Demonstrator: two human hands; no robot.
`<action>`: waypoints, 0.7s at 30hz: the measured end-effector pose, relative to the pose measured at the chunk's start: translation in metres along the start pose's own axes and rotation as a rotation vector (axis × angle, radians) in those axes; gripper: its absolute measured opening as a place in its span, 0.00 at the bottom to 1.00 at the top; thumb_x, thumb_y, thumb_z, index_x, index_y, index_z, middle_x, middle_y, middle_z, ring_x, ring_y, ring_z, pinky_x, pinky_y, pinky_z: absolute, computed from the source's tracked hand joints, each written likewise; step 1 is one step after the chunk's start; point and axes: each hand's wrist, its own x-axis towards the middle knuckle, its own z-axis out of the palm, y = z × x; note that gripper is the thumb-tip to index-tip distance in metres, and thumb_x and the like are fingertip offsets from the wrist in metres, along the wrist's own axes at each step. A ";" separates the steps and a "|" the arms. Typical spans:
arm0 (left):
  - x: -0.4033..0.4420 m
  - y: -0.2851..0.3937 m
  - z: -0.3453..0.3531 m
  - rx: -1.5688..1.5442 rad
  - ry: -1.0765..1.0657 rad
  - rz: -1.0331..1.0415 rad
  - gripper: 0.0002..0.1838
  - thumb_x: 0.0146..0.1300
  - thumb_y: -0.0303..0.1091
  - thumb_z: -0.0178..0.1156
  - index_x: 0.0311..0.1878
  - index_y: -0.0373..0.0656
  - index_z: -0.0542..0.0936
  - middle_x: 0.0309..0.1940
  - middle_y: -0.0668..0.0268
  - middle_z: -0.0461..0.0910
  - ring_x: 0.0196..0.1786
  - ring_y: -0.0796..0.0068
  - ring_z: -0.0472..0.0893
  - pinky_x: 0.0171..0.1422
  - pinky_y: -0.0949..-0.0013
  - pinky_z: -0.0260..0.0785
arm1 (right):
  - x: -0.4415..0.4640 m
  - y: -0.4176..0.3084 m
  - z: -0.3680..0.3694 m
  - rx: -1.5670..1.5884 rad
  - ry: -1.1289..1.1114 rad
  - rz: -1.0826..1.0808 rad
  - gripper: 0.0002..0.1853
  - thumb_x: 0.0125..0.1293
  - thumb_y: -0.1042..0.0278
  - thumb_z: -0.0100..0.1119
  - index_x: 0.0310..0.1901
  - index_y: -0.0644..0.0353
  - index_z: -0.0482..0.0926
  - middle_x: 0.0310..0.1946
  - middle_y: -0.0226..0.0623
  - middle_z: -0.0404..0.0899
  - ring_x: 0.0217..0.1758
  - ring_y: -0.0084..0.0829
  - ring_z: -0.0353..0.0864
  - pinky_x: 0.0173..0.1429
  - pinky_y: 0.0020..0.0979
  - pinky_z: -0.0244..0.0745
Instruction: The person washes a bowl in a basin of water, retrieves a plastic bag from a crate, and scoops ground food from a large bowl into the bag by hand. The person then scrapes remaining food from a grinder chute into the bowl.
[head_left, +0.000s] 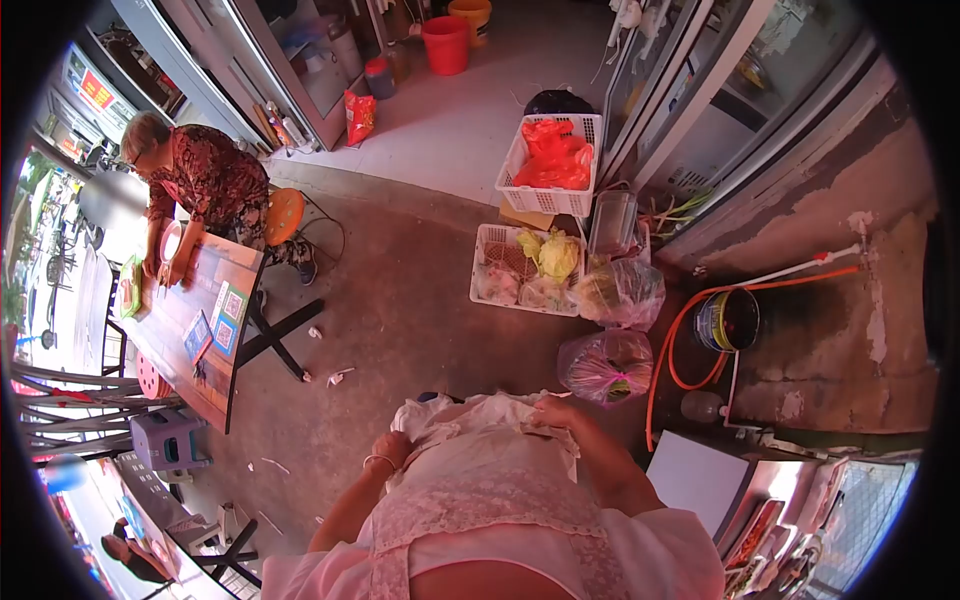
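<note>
I wear a pale patterned apron [470, 480] over a white top. At the left edge of its bunched lower part, my left hand [393, 447] is closed on the cloth, with a bracelet on the wrist. On the other side my right hand [553, 412] grips the apron's hem. The fabric between both hands is gathered and wrinkled. Fingertips of both hands are partly hidden by the folds.
A person [205, 180] sits at a wooden table [205, 385] on the left. Ahead are white crates [545, 205], a crate with cabbage [490, 300], and bagged vegetables [605, 368]. An orange hose [672, 350] curls around a black bucket [728, 320] on the right.
</note>
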 end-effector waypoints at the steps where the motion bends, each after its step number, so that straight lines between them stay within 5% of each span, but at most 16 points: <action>1: 0.007 0.001 -0.022 -0.004 0.017 -0.026 0.15 0.57 0.43 0.52 0.34 0.44 0.84 0.33 0.53 0.82 0.37 0.54 0.83 0.40 0.57 0.76 | 0.016 0.004 -0.006 -0.034 0.026 -0.016 0.20 0.53 0.51 0.58 0.34 0.63 0.80 0.29 0.46 0.79 0.36 0.36 0.79 0.41 0.37 0.72; 9: 0.113 -0.035 -0.137 -0.143 0.146 -0.154 0.13 0.55 0.39 0.53 0.31 0.42 0.83 0.29 0.48 0.80 0.34 0.49 0.82 0.39 0.54 0.75 | 0.106 0.001 -0.075 0.199 0.200 0.308 0.19 0.57 0.52 0.50 0.36 0.61 0.81 0.35 0.51 0.80 0.41 0.46 0.80 0.48 0.41 0.72; 10: 0.130 -0.043 -0.159 -0.162 0.186 -0.146 0.13 0.55 0.39 0.53 0.31 0.42 0.83 0.29 0.47 0.80 0.34 0.49 0.82 0.38 0.53 0.75 | 0.116 0.009 -0.079 0.131 0.362 0.238 0.18 0.56 0.55 0.50 0.34 0.62 0.81 0.32 0.51 0.80 0.35 0.44 0.81 0.42 0.41 0.75; 13: 0.178 -0.077 -0.229 -0.160 0.197 -0.129 0.15 0.57 0.42 0.51 0.31 0.41 0.82 0.31 0.49 0.81 0.36 0.49 0.82 0.41 0.55 0.75 | 0.137 0.015 -0.101 0.364 0.346 0.349 0.15 0.56 0.58 0.51 0.32 0.62 0.81 0.29 0.49 0.80 0.27 0.40 0.81 0.34 0.39 0.77; 16: 0.222 -0.127 -0.276 -0.177 0.101 -0.063 0.15 0.57 0.41 0.50 0.34 0.42 0.82 0.34 0.49 0.81 0.39 0.48 0.81 0.45 0.54 0.74 | 0.147 -0.069 -0.153 0.643 0.527 0.631 0.12 0.58 0.62 0.52 0.32 0.60 0.81 0.26 0.44 0.79 0.21 0.35 0.79 0.27 0.34 0.76; 19: 0.260 -0.163 -0.300 -0.082 0.049 -0.118 0.14 0.58 0.42 0.50 0.31 0.46 0.82 0.31 0.50 0.81 0.38 0.49 0.81 0.43 0.52 0.74 | 0.191 -0.060 -0.162 0.824 0.588 0.602 0.12 0.60 0.60 0.56 0.43 0.56 0.79 0.32 0.30 0.78 0.29 0.22 0.78 0.30 0.25 0.75; 21: 0.302 -0.218 -0.270 0.083 -0.022 0.038 0.16 0.60 0.45 0.49 0.31 0.47 0.82 0.33 0.52 0.81 0.38 0.50 0.81 0.44 0.52 0.73 | 0.207 -0.080 -0.185 0.863 0.642 0.460 0.12 0.62 0.60 0.55 0.43 0.56 0.78 0.33 0.30 0.78 0.30 0.22 0.78 0.31 0.24 0.74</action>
